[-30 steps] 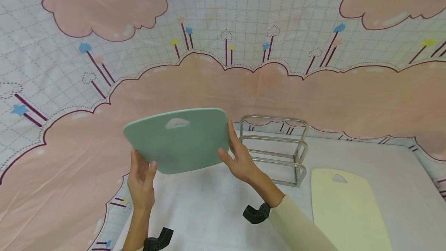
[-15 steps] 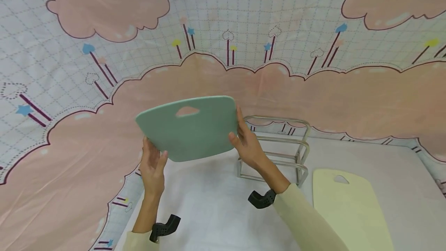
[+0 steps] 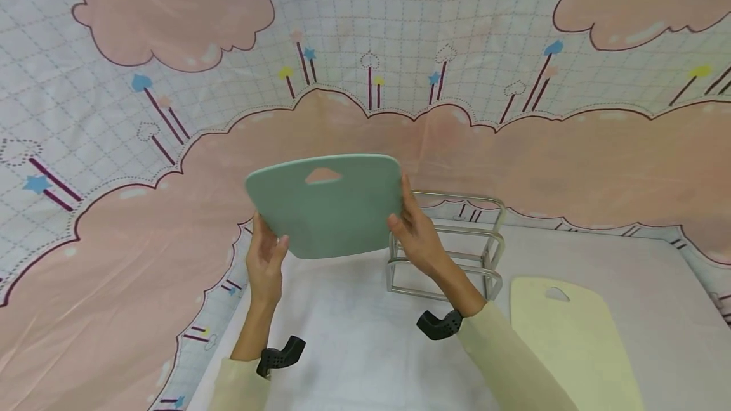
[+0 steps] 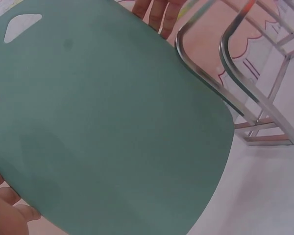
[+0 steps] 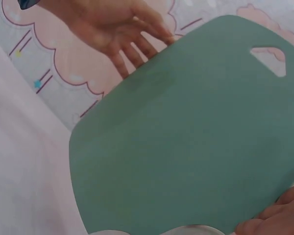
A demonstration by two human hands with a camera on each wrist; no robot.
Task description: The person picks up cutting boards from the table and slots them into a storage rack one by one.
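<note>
Fingers of the left hand stand slightly apart at the edge of the green board, thumb in front, so that hand pinches its side; we see the board held tilted in the air, handle hole toward the top, farther right and a little higher than a second ago; at its other end the right hand pinches the edge too, thumb in front, though we cannot tell how far its fingers spread; next comes the metal rack, standing where it was, its left side now partly covered by board and hand in the head view; we cannot tell whether board and rack touch; farthest right, the yellow board lies unmoved on the white table; we judge that the shift brings the green board nearer the rack, though it remains outside.
</note>
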